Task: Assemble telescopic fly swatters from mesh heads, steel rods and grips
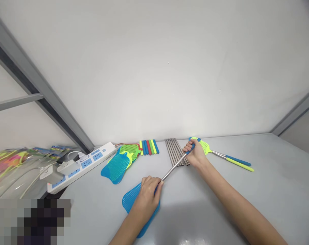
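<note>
A fly swatter with a blue mesh head (132,198) and a metal rod (173,167) is held slantwise between my two hands. My left hand (150,192) is closed around the place where head and rod meet, covering part of the mesh. Around the blue handle at the rod's far end, my right hand (194,151) is wrapped. Just behind that hand lie two swatters with metal rods, one with a yellow handle (240,164) and one with a blue handle (237,160); a yellow-green mesh head (204,145) shows there, partly hidden.
Several metal rods (172,151) lie side by side near the wall. Left of them is a row of coloured handles (149,147), then a pile of mesh heads, a blue one (116,168) on top. A white power strip (86,163) with plugs and plastic-wrapped goods (11,166) are at left.
</note>
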A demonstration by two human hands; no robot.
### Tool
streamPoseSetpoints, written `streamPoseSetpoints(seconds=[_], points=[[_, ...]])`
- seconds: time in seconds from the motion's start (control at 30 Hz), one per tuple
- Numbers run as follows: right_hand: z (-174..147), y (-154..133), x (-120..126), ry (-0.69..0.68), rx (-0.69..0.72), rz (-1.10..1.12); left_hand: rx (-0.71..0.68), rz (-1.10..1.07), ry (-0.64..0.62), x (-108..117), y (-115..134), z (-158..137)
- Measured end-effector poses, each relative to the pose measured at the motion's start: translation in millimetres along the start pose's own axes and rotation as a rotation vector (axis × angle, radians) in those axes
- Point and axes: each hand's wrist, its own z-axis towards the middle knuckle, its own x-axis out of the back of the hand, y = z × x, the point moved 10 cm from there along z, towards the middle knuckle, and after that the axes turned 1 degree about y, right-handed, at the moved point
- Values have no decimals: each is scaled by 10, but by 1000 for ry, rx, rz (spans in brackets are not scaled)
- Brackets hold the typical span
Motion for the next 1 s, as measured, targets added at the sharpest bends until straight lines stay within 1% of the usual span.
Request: streamPoseSetpoints(seconds=[0.2, 0.3, 0.43, 0.57, 0.77, 0.87, 1.0], points=[[-61, -106, 130, 137, 200, 3, 1, 42, 6, 8, 15, -7], [-83, -149, 193, 200, 232, -27, 11, 93, -29, -23, 28, -6], [-46, -173, 270, 265, 174, -74, 26, 146, -74, -93, 33, -13], [-16, -216, 300, 288, 128, -88, 31, 145, -80, -105, 28, -30], [6, -202, 246, 216, 48, -53, 35, 213, -101, -86, 2, -29], [10, -197, 213, 177, 36, -21, 36, 258, -109, -106, 15, -28], [3, -206, 198, 158, 40, 10, 47, 263, -100, -143, 45, -44]])
